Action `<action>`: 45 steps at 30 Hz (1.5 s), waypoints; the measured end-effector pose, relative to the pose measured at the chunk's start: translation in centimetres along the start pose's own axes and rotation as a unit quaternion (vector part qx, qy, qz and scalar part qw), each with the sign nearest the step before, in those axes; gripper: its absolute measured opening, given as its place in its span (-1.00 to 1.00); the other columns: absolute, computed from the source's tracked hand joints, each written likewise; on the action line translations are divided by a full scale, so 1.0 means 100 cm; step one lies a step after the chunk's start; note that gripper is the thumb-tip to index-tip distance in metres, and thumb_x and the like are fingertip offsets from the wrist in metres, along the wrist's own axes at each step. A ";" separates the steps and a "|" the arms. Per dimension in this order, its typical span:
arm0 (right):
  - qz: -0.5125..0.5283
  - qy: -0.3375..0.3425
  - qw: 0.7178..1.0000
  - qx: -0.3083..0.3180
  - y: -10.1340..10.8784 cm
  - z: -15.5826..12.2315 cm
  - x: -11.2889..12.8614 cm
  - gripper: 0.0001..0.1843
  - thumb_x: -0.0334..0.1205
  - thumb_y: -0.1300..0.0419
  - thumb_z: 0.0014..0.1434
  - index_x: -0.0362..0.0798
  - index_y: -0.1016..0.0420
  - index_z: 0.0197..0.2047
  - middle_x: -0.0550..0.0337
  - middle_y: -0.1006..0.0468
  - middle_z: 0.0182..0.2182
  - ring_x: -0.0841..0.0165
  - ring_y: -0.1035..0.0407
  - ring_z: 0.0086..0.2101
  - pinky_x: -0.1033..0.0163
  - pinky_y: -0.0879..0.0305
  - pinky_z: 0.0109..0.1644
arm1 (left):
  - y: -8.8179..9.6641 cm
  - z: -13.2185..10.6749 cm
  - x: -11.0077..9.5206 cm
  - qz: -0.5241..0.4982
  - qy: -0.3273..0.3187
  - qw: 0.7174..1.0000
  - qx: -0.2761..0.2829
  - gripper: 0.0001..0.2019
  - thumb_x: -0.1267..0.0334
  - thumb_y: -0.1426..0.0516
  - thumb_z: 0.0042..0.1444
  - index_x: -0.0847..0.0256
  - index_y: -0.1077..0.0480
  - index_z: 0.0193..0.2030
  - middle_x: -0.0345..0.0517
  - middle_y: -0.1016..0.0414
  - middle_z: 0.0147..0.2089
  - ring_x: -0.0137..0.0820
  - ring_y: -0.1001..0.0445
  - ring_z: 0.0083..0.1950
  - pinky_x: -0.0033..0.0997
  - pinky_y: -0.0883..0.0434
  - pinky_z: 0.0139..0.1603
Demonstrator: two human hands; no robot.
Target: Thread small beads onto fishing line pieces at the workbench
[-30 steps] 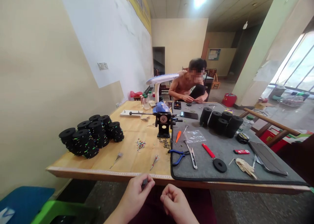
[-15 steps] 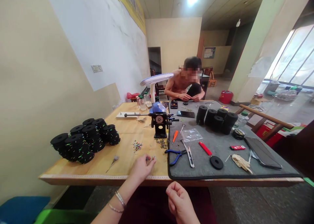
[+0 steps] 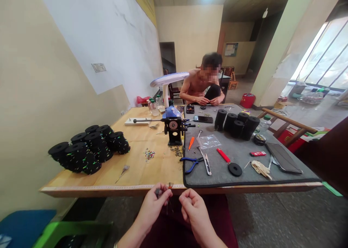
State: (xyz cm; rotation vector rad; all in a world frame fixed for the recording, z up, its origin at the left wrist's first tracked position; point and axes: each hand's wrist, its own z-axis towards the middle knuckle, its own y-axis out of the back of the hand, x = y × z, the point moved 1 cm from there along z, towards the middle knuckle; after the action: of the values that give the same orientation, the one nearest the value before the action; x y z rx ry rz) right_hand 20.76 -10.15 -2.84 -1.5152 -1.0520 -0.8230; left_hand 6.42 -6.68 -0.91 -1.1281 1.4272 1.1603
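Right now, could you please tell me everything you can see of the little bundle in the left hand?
The little bundle is a thin tuft of fine strands with a reddish-orange tip that pokes up above the fingertips; a dark part shows lower in the grip. The left hand pinches it between thumb and forefinger, roughly upright, just in front of the wooden table. The right hand is curled close beside it; contact is unclear. Its material is too small to tell.
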 end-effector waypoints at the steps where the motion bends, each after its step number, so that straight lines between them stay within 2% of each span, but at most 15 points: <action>1: -0.012 -0.007 1.000 0.000 -0.002 0.000 0.000 -0.50 0.20 -0.29 -0.07 -0.04 -0.23 -0.47 0.49 -0.19 -0.83 0.61 0.11 -0.77 0.44 0.23 -0.68 | -0.003 -0.008 0.003 -0.028 0.020 0.999 -0.003 -0.70 0.04 -0.23 -0.05 0.21 -0.29 -0.49 -0.32 -0.30 -0.60 -0.52 -0.20 -0.58 -0.54 -0.18 -0.53; 4: -0.045 -0.021 0.999 0.002 -0.005 0.002 -0.003 -0.51 0.21 -0.27 -0.07 -0.04 -0.23 -0.47 0.46 -0.24 -0.84 0.59 0.06 -0.79 0.44 0.18 -0.69 | -0.011 -0.025 0.011 -0.066 0.052 0.996 -0.018 -0.70 0.06 -0.26 -0.07 0.20 -0.27 -0.50 -0.38 -0.22 -0.65 -0.54 -0.15 -0.60 -0.56 -0.14 -0.55; 8: -0.089 -0.019 0.996 0.003 -0.004 0.005 -0.010 -0.53 0.19 -0.26 -0.06 -0.05 -0.25 -0.49 0.43 -0.27 -0.83 0.58 0.02 -0.80 0.44 0.14 -0.70 | -0.016 -0.031 0.017 -0.065 0.051 0.996 -0.025 -0.69 0.05 -0.26 -0.08 0.20 -0.27 -0.52 -0.36 -0.24 -0.63 -0.51 -0.18 -0.57 -0.55 -0.16 -0.54; 16: -0.141 0.015 0.990 0.004 0.001 0.006 -0.019 -0.63 0.07 -0.24 0.03 -0.07 -0.31 -0.48 0.42 -0.29 -0.81 0.57 -0.05 -0.77 0.44 0.07 -0.68 | -0.015 -0.031 0.015 0.010 -0.012 1.000 -0.020 -0.75 0.12 -0.23 -0.03 0.20 -0.31 -0.54 -0.25 -0.33 -0.54 -0.41 -0.29 -0.46 -0.48 -0.28 -0.40; 21: -0.150 0.027 0.988 0.013 0.002 0.006 -0.022 -0.64 0.06 -0.23 0.05 -0.07 -0.31 -0.47 0.41 -0.29 -0.80 0.56 -0.07 -0.76 0.44 0.05 -0.66 | -0.015 -0.032 0.015 0.025 -0.025 0.999 -0.012 -0.77 0.14 -0.20 0.01 0.20 -0.31 -0.53 -0.23 -0.34 -0.52 -0.40 -0.30 -0.44 -0.47 -0.29 -0.38; 26: -0.114 0.007 0.993 0.013 -0.001 0.006 -0.018 -0.59 0.12 -0.23 0.02 -0.04 -0.24 -0.49 0.45 -0.25 -0.82 0.57 0.00 -0.78 0.45 0.10 -0.68 | -0.018 -0.031 0.019 -0.028 -0.005 0.999 -0.015 -0.74 0.09 -0.23 -0.02 0.20 -0.30 -0.49 -0.27 -0.30 -0.51 -0.44 -0.27 -0.45 -0.50 -0.27 -0.41; 30: -0.077 -0.016 0.997 0.005 -0.002 0.006 -0.015 -0.56 0.15 -0.25 -0.03 -0.03 -0.22 -0.49 0.45 -0.26 -0.82 0.57 0.00 -0.79 0.45 0.12 -0.69 | -0.022 -0.031 0.021 -0.112 0.034 0.993 0.007 -0.72 0.08 -0.25 -0.02 0.19 -0.28 -0.47 -0.30 -0.30 -0.52 -0.48 -0.29 -0.47 -0.52 -0.27 -0.43; 34: -0.055 -0.030 0.998 -0.001 -0.001 0.006 -0.018 -0.56 0.14 -0.25 -0.02 -0.04 -0.23 -0.48 0.45 -0.25 -0.82 0.59 0.04 -0.79 0.45 0.15 -0.69 | -0.023 -0.031 0.021 -0.181 0.086 0.980 0.011 -0.72 0.06 -0.26 -0.04 0.19 -0.30 -0.36 -0.34 -0.32 -0.54 -0.60 -0.13 -0.63 -0.60 -0.07 -0.63; 37: -0.052 -0.032 0.998 0.004 -0.001 0.005 -0.020 -0.57 0.13 -0.25 -0.01 -0.05 -0.23 -0.47 0.46 -0.25 -0.82 0.60 0.06 -0.78 0.45 0.16 -0.69 | -0.023 -0.030 0.019 -0.190 0.095 0.977 0.014 -0.68 0.07 -0.27 -0.06 0.21 -0.35 -0.26 -0.34 -0.33 -0.53 -0.64 -0.05 -0.66 -0.61 0.02 -0.66; 41: -0.057 -0.038 0.998 0.000 0.000 0.004 -0.023 -0.56 0.14 -0.24 -0.01 -0.06 -0.24 -0.47 0.45 -0.26 -0.81 0.60 0.05 -0.78 0.45 0.17 -0.68 | -0.023 -0.030 0.021 -0.186 0.096 0.977 0.029 -0.73 0.10 -0.27 -0.04 0.26 -0.35 -0.39 -0.33 -0.31 -0.56 -0.65 -0.04 -0.64 -0.60 0.01 -0.63; 45: -0.050 -0.047 0.998 -0.005 0.000 0.003 -0.024 -0.56 0.14 -0.23 0.00 -0.05 -0.23 -0.48 0.44 -0.27 -0.81 0.61 0.06 -0.78 0.45 0.19 -0.68 | -0.023 -0.029 0.026 -0.218 0.112 0.969 0.013 -0.72 0.09 -0.27 -0.05 0.25 -0.34 -0.39 -0.33 -0.29 -0.56 -0.61 -0.10 -0.60 -0.60 -0.05 -0.60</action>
State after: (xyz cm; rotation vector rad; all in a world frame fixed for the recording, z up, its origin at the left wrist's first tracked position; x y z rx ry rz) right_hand 19.87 -10.37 -5.10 -1.5318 -1.2027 -0.8343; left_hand 8.05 -10.08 -3.42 -1.5006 1.2645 0.7188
